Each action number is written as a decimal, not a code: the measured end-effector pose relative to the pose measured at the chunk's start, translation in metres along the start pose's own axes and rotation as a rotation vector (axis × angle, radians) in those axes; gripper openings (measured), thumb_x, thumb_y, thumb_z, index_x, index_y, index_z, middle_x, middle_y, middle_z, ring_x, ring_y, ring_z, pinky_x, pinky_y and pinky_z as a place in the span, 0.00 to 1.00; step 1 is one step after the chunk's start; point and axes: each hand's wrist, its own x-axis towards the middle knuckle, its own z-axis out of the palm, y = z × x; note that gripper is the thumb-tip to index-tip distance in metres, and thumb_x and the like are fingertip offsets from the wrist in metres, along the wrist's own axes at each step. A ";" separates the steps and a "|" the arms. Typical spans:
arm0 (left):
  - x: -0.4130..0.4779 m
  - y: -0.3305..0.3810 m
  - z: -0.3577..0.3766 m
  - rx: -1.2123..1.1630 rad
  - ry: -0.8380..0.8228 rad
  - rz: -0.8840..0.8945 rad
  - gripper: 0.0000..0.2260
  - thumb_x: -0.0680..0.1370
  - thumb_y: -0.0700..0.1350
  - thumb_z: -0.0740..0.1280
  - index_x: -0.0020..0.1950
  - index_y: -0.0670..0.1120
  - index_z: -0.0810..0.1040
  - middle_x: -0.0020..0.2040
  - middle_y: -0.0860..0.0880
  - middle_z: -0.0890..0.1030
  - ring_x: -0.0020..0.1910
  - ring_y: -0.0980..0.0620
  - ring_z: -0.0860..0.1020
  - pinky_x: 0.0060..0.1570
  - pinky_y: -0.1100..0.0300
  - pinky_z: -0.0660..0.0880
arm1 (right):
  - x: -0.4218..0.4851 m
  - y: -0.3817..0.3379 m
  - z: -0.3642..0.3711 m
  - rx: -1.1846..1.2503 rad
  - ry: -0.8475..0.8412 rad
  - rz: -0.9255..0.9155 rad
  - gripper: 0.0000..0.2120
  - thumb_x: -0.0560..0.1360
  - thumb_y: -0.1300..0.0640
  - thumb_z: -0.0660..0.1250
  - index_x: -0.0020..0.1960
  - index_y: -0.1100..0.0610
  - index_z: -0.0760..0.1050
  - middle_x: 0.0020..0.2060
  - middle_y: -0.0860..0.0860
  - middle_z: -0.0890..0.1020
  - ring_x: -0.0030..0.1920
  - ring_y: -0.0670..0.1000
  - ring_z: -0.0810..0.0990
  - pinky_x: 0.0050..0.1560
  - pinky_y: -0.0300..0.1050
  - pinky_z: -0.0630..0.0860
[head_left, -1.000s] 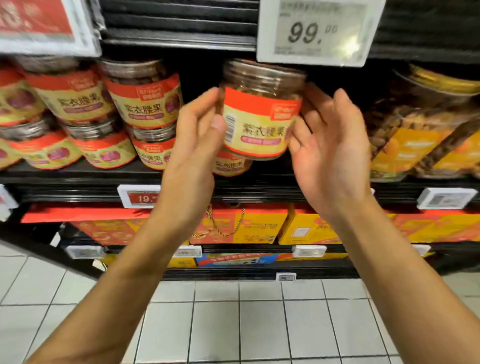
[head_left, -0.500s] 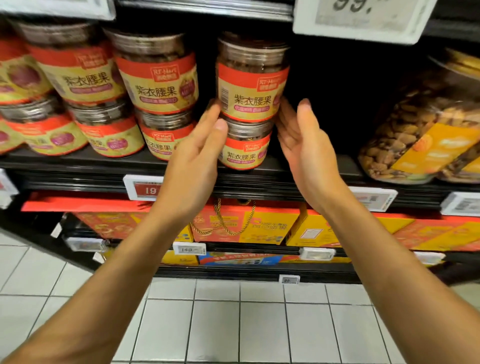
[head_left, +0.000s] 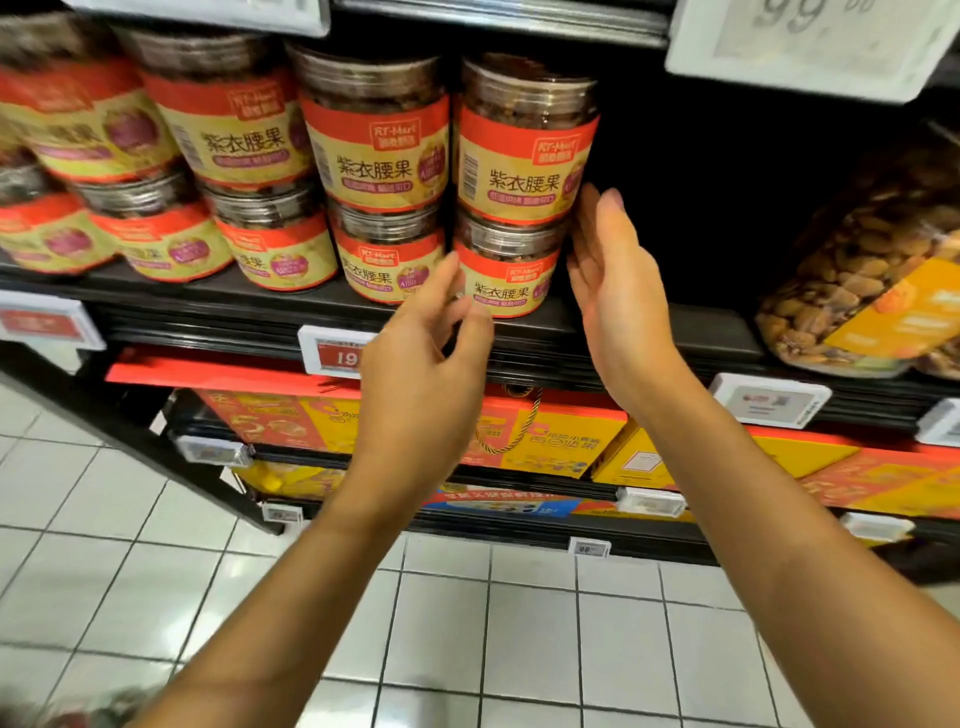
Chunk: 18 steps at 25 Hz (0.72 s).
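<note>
Straight fingers (head_left: 605, 210) of the right hand (head_left: 615, 296) lie just beside the top cashew jar (head_left: 524, 150) at its 4 o'clock. The left hand (head_left: 421, 364), loosely curled and empty, hovers at 8 o'clock of the lower jar (head_left: 506, 278). A sideways nudge could topple the stack off the shelf (head_left: 234, 306).

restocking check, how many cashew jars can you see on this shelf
9 jars: four in the upper layer, five under them on the shelf; the leftmost are blurred, and more may hide behind.
</note>
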 end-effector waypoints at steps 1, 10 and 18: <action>-0.009 0.000 -0.003 -0.011 -0.010 -0.062 0.17 0.79 0.42 0.63 0.68 0.47 0.72 0.56 0.58 0.79 0.54 0.68 0.77 0.54 0.74 0.71 | -0.004 0.000 -0.001 -0.022 0.066 -0.010 0.08 0.80 0.48 0.52 0.52 0.40 0.70 0.44 0.28 0.75 0.49 0.31 0.75 0.53 0.30 0.68; -0.110 0.098 -0.102 -0.213 0.196 -0.381 0.11 0.77 0.33 0.60 0.44 0.46 0.77 0.36 0.50 0.80 0.32 0.57 0.78 0.38 0.68 0.75 | -0.133 -0.073 0.056 -0.224 -0.253 0.320 0.10 0.80 0.62 0.54 0.48 0.56 0.75 0.41 0.51 0.80 0.40 0.50 0.80 0.44 0.40 0.76; -0.321 0.137 -0.293 -0.307 0.917 -0.518 0.08 0.79 0.35 0.59 0.49 0.38 0.78 0.38 0.45 0.79 0.28 0.60 0.77 0.32 0.71 0.73 | -0.281 -0.119 0.260 -0.141 -0.949 0.443 0.12 0.80 0.62 0.54 0.45 0.57 0.75 0.37 0.50 0.81 0.38 0.51 0.81 0.36 0.36 0.75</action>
